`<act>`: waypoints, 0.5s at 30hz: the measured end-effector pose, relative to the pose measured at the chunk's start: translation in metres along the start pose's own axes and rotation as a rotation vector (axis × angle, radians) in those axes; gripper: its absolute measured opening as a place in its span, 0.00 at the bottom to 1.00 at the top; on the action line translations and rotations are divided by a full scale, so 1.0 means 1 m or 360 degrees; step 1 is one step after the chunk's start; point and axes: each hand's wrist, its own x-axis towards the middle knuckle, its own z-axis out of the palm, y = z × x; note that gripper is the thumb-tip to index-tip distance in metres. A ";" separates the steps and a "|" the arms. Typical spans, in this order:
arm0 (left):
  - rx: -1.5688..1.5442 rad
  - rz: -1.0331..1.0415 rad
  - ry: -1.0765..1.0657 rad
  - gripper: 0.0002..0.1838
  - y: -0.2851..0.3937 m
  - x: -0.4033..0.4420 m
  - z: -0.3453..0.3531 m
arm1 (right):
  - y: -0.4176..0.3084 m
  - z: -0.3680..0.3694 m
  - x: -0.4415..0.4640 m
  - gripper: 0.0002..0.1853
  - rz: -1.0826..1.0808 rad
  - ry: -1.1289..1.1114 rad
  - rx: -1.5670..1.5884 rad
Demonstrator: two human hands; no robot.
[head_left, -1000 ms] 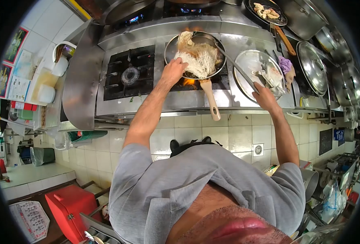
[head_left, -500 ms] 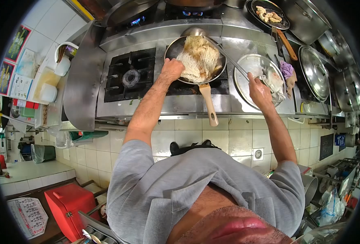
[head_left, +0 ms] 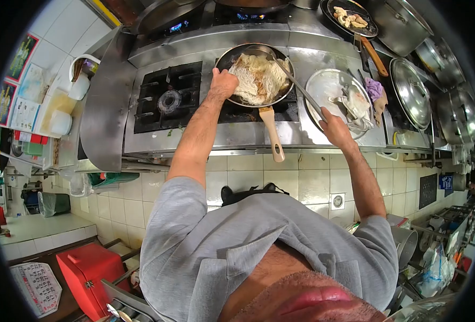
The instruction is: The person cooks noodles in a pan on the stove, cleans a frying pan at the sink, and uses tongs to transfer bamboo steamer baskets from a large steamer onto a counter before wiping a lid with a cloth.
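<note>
A dark frying pan [head_left: 222, 60] with a pale wooden-looking handle [head_left: 272, 135] sits on the front burner. Thin pale noodles [head_left: 259, 80], browned in places, fill much of it. My left hand [head_left: 225, 85] is closed at the pan's left side, by the edge of the noodles; whatever its fingers hold, if anything, is hidden. Wrapped round the long metal handle of a ladle [head_left: 296, 83] is my right hand [head_left: 334, 129], over the near-right part of a round metal lid or tray. The ladle's bowl rests on the noodles at the pan's far side.
An unlit burner [head_left: 169, 101] lies left of the pan. To the right, the round metal lid or tray [head_left: 315, 88] carries a crumpled white cloth [head_left: 356, 104], with a purple cloth [head_left: 374, 88] beside it. Behind are lit flames [head_left: 178, 26] and a pan of cooked pieces [head_left: 350, 19].
The ladle's bowl has come from the pan's far rim down onto the noodles. My right hand has shifted slightly left and toward me; my left hand has moved left off the noodles.
</note>
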 end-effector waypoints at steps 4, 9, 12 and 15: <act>-0.0426 -0.0007 0.0440 0.08 -0.008 -0.034 -0.012 | -0.007 -0.014 -0.030 0.22 0.0079 0.0181 0.0054; -0.2308 -0.0734 0.1317 0.06 0.050 -0.161 0.006 | -0.001 0.000 -0.079 0.23 0.0172 0.0199 0.0557; -0.2785 -0.0869 0.0457 0.07 0.123 -0.228 0.088 | 0.005 0.021 -0.078 0.24 0.0320 0.0055 0.0553; -0.2918 -0.0942 -0.0578 0.19 0.171 -0.227 0.134 | -0.003 0.011 -0.072 0.24 0.0264 0.0086 0.0387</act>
